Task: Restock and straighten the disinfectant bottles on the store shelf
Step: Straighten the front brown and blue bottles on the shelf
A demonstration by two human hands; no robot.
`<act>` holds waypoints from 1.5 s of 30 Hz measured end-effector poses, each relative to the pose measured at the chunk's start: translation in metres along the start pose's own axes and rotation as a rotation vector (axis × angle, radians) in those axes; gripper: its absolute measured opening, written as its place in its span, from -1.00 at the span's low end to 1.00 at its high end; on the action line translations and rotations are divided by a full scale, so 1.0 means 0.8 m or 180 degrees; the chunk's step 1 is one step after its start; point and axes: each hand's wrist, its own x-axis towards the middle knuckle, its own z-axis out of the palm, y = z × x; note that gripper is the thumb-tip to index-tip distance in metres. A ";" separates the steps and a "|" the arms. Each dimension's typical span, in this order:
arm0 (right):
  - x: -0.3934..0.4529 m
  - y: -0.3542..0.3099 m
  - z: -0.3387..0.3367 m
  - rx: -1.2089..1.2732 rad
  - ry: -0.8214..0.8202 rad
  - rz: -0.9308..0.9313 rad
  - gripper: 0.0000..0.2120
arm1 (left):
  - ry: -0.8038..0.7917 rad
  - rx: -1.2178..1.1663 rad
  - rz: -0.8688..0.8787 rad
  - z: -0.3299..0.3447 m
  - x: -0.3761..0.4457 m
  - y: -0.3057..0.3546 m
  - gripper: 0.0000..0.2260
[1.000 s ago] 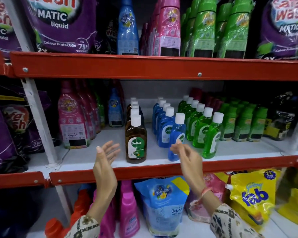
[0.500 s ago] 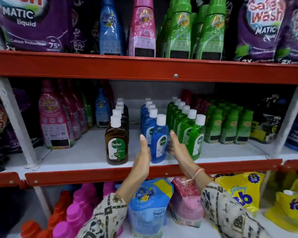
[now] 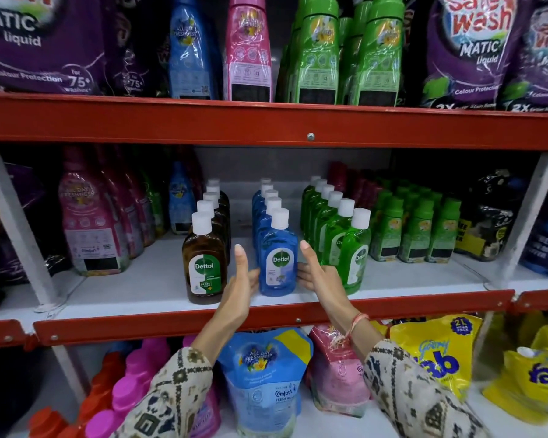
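Note:
Three rows of white-capped Dettol bottles stand on the middle shelf [image 3: 159, 279]: brown [image 3: 204, 267] on the left, blue in the middle, green [image 3: 355, 257] on the right. The front blue bottle [image 3: 277, 267] stands upright near the shelf's front edge. My left hand [image 3: 239, 286] presses flat against its left side, thumb up. My right hand [image 3: 318, 276] presses against its right side, between the blue and green rows. Both hands clasp this bottle from the two sides.
Pink fabric-conditioner bottles [image 3: 89, 222] stand left of the brown row, small green bottles [image 3: 418, 229] right of the green row. Red shelf rails [image 3: 266, 128] run above and below. Refill pouches [image 3: 263, 374] and yellow packs [image 3: 437, 358] fill the lower shelf.
Both hands rose from below the shelf edge and closed in on the front blue bottle. The left hand moved right from near the brown bottle. The camera view shifted right.

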 end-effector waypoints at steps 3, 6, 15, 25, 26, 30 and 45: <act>0.000 0.001 0.000 0.0018 0.0027 -0.0070 -0.09 | -0.0009 0.0042 0.0065 0.003 -0.002 0.001 -0.13; -0.004 0.003 -0.003 0.0012 0.0039 -0.0121 0.19 | 0.0202 0.0271 0.0032 0.006 -0.005 -0.004 0.03; -0.029 0.011 -0.073 0.0480 0.1113 -0.0748 -0.44 | 0.1464 0.0191 0.1198 0.060 -0.040 -0.019 -0.36; 0.020 0.009 -0.134 -0.0488 0.0689 0.0103 -0.16 | -0.0022 0.0308 -0.0140 0.162 -0.012 -0.007 0.26; 0.022 0.010 -0.134 -0.0504 0.0658 0.0108 -0.12 | -0.0114 0.0370 -0.0179 0.167 -0.010 -0.006 0.28; 0.023 0.016 -0.140 -0.0296 0.0660 0.0070 -0.06 | -0.0290 0.0520 -0.0111 0.175 -0.006 -0.008 0.23; 0.030 0.023 -0.140 -0.0154 0.1102 0.0046 -0.28 | -0.0669 0.0917 -0.0071 0.151 0.005 -0.011 0.01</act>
